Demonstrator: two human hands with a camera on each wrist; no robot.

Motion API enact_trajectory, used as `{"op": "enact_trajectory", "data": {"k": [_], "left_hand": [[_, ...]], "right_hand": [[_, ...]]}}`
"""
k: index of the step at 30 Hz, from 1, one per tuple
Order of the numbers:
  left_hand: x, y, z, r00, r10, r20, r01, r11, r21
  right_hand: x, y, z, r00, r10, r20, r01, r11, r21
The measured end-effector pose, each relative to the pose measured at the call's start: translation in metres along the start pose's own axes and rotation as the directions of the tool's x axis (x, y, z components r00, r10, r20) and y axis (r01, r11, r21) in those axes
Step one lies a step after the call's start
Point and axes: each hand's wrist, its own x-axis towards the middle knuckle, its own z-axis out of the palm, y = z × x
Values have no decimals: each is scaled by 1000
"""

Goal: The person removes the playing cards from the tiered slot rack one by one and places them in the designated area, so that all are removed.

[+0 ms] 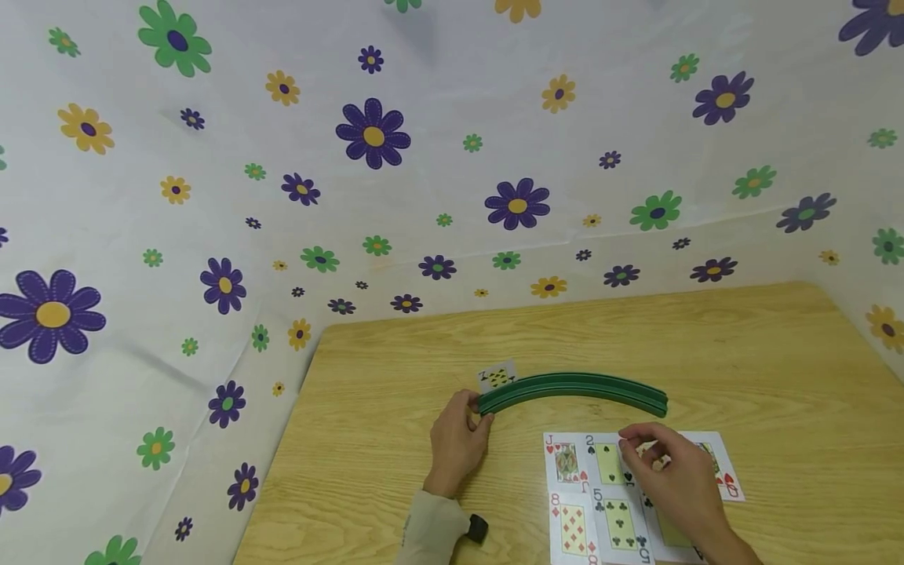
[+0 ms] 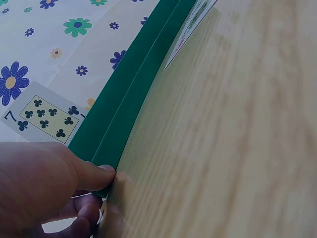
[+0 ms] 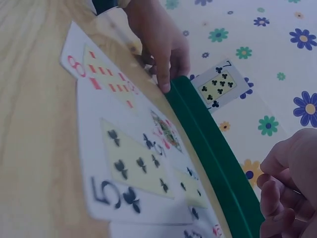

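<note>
A curved green playing-card holder [image 1: 572, 384] lies on the table, with a seven of clubs [image 1: 497, 376] standing at its left end. My left hand [image 1: 457, 439] grips that end; in the left wrist view the thumb presses the near face. My right hand [image 1: 671, 475] hovers over the laid-out cards with loosely curled fingers, and no card shows in it in the right wrist view. Around and beneath it are a jack of hearts [image 1: 565, 461], a two of spades [image 1: 606, 463], an eight of diamonds [image 1: 573, 527] and a five of clubs [image 1: 621, 526]. The right hand partly hides other cards.
A queen of hearts [image 1: 730, 485] sticks out right of the right hand. The wooden table [image 1: 367, 439] meets a white flowered sheet [image 1: 424, 196] at the back and sides. A dark band [image 1: 478, 528] is at the left wrist.
</note>
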Motion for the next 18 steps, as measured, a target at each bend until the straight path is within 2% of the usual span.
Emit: {"op": "enact_trajectory", "data": {"k": [6,8,13,18], "left_hand": [[-1,1,-1,1000,4,0,-4,1000,-1],[-1,2,-1,1000,7,-1,-7,1000,-2],[-1,3,-2,1000,15,-10,-15,1000,2],[-1,3,-3,1000,13,-9,-12,1000,6]], "right_hand": [[20,-8,1,983,-153,-100,160,985,71],[27,-11,1,977,-184,-109,195,976,94],[43,-19,7,971,-222,-93,233,964,126],[53,-24,22,967,-243,-73,251,956,152]]}}
